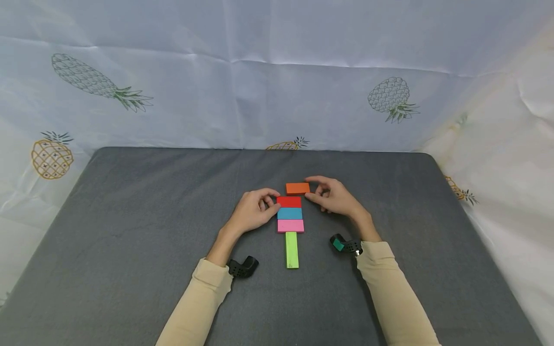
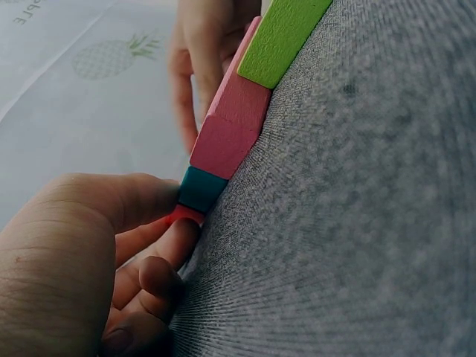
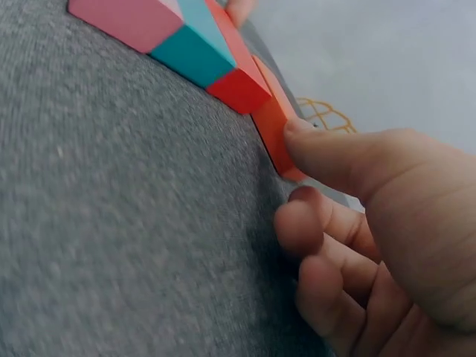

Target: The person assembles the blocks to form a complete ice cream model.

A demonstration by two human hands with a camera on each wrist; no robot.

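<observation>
Flat wooden blocks form a column on the grey cloth: a green block (image 1: 292,250) stands lengthwise at the near end, then a pink block (image 1: 290,226), a blue block (image 1: 289,214) and a red block (image 1: 288,202) lie crosswise. My left hand (image 1: 254,209) has its thumb and forefinger at the red block's left end, the thumb also close to the blue one. Beyond it, shifted slightly right, lies an orange block (image 1: 297,188). My right hand (image 1: 335,196) pinches its right end between thumb and forefinger. In the right wrist view the thumb presses the orange block (image 3: 274,123).
A dark grey cloth (image 1: 130,240) covers the table. Behind it hangs a pale curtain (image 1: 277,96) printed with pineapples. Each wrist carries a black strap mount, the left mount (image 1: 244,267) and the right mount (image 1: 346,244) both near the tabletop.
</observation>
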